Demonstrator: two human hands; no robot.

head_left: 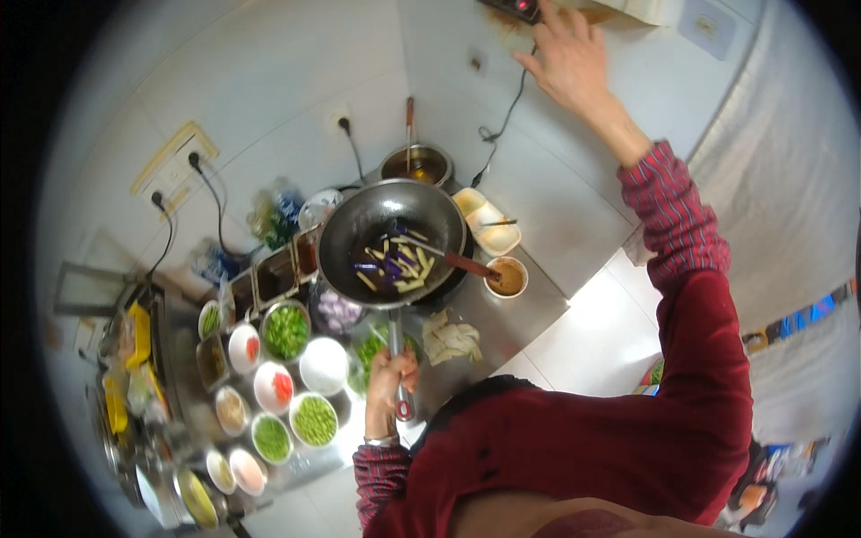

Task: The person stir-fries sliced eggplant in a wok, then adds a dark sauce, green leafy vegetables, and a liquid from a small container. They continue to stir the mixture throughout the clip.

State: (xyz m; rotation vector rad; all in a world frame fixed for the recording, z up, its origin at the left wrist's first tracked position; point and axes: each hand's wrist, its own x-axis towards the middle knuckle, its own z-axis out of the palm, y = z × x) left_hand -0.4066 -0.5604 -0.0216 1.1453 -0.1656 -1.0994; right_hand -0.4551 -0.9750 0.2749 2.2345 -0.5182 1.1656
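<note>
My left hand [391,376] grips the long metal handle [395,329] of a dark wok [346,225]. Pale and purple strips, which look like eggplant [397,265], lie inside it. A wooden-handled utensil [471,264] rests in the wok, its handle end jutting out over the right rim. Up at the top edge, my right hand [572,64] reaches to the wall, fingers spread and holding nothing. Its fingertips are at a dark box [518,7] with a red light; whether they press it is unclear. Beneath the left hand sits a container of chopped greens [370,350].
Left stand bowls of chopped green pepper [286,331], green pieces [314,419] and red pieces [274,387]. A pot of brown liquid [417,165] is behind the wok. On its right are a white tray [504,241], a tub of brown paste [506,286] and a crumpled cloth [451,338].
</note>
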